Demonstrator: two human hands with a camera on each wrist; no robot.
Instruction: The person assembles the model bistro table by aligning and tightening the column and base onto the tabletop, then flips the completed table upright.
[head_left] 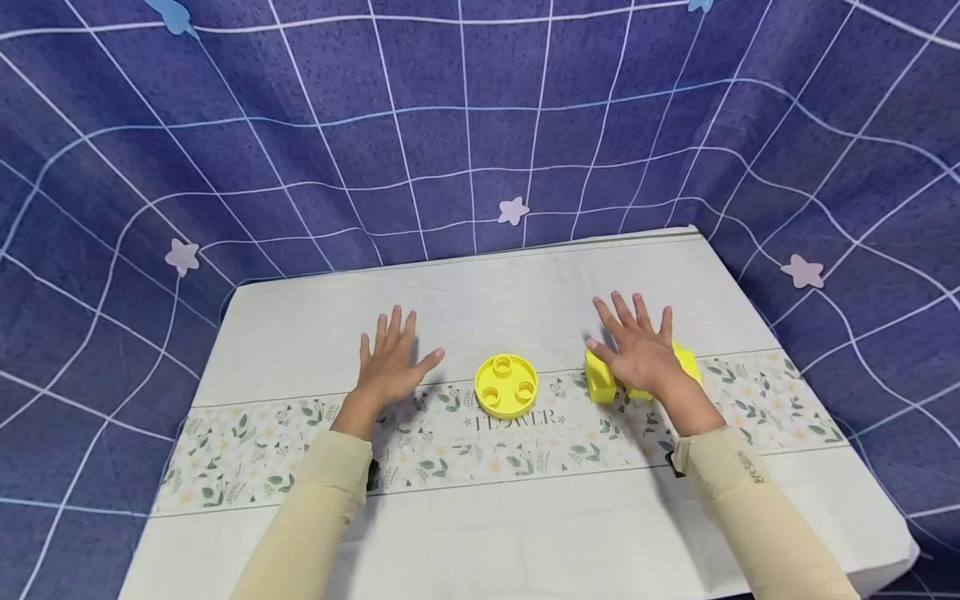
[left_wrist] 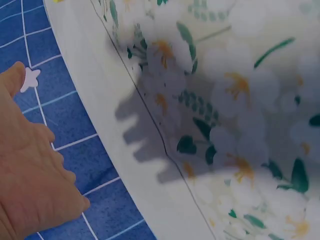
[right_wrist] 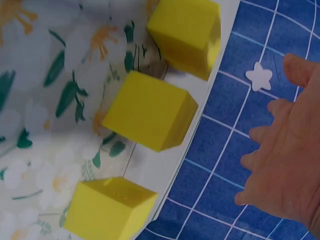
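My left hand (head_left: 388, 367) is held over the cloth with its fingers spread, and nothing is in it. To its right lies a round yellow tray (head_left: 507, 383) with a raised rim and three small ring-shaped sockets. My right hand (head_left: 639, 357) also has its fingers spread and hovers over several yellow blocks, hiding part of them in the head view. Three show in the right wrist view: a near block (right_wrist: 107, 207), a middle block (right_wrist: 150, 111) and a far block (right_wrist: 187, 32), spaced apart in a row. The left wrist view shows that hand's shadow on the cloth.
A white tablecloth (head_left: 465, 525) with a printed flower band covers the table. Blue curtain fabric (head_left: 465, 142) with white grid lines and stars surrounds its back and sides. The table's back edge runs just in front of the fabric.
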